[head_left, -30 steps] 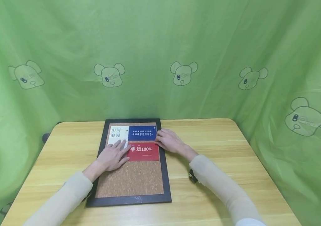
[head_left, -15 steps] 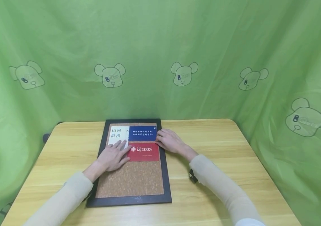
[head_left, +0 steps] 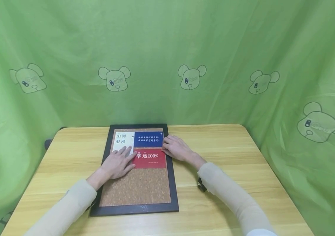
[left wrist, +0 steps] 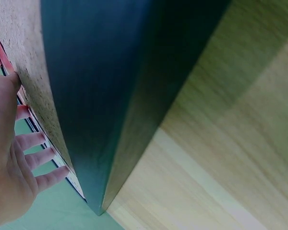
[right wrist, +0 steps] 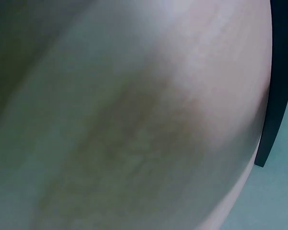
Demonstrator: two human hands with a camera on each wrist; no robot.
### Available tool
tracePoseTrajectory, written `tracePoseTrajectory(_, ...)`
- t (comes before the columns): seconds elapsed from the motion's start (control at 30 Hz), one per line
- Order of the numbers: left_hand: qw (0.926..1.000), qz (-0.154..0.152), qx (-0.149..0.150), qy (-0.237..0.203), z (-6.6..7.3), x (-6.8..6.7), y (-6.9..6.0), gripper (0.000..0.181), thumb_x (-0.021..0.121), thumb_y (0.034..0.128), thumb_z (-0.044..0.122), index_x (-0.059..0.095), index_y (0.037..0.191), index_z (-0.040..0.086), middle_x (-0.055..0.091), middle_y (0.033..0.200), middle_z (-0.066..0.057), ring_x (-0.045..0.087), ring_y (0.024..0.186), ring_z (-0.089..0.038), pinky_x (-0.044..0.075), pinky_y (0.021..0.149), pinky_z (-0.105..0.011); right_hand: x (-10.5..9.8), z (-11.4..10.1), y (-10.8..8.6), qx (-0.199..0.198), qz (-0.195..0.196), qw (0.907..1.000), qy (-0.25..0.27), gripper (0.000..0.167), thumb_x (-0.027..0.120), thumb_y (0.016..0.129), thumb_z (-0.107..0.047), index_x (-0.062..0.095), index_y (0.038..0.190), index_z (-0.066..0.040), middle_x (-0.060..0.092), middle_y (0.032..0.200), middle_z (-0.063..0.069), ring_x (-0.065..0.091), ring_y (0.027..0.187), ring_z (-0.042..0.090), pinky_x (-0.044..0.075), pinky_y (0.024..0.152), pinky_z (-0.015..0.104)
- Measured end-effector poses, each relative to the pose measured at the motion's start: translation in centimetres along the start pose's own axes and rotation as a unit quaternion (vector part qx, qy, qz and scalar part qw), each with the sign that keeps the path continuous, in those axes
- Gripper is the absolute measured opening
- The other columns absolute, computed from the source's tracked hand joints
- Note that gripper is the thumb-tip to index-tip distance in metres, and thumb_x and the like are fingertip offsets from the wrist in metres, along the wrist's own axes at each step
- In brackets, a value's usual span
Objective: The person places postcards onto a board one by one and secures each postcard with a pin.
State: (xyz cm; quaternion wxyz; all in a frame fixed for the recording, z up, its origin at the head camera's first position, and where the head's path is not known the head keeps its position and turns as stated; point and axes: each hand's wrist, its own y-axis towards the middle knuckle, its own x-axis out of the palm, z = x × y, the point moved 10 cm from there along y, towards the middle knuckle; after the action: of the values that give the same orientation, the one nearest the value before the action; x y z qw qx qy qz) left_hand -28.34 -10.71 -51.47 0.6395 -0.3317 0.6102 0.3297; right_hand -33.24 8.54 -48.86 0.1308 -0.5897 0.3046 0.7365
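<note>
My left hand (head_left: pixel 117 164) lies with spread fingers across the lower part of a white card (head_left: pixel 123 139) and the left edge of a red card (head_left: pixel 151 160). In the left wrist view, fingers (left wrist: pixel 53 177) of that hand are extended over the cork. Bent fingers of my right hand (head_left: pixel 179 147) touch the red card's upper right corner, beside the blue card (head_left: pixel 148 139); whatever lies under these fingertips is hidden. All three cards lie on a black-framed cork board (head_left: pixel 136 188). Small pin-like spots show at the upper right corners of the white and blue cards.
The board lies on a light wooden table (head_left: pixel 223 147), left of its middle. Its lower half is bare cork. A green curtain (head_left: pixel 155 39) with bear-head outlines hangs behind and on both sides of the table.
</note>
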Motion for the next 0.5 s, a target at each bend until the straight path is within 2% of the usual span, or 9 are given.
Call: tracePoseTrajectory(0.5,1.0,0.001,0.004,0.003,0.0,-0.04,0.13,0.065,0.05,0.1075,0.052,0.046,0.161,0.015,0.044,0.166,-0.021,0.046,0.152,-0.044,0.046,0.117,-0.063,-0.17,-0.12,-0.16,0.003,0.003,0.9999,0.011,0.007,0.079,0.094,-0.024,0.078,0.095,-0.016,0.071,0.104,0.001,0.064,0.1,0.018,0.058,0.096,0.035)
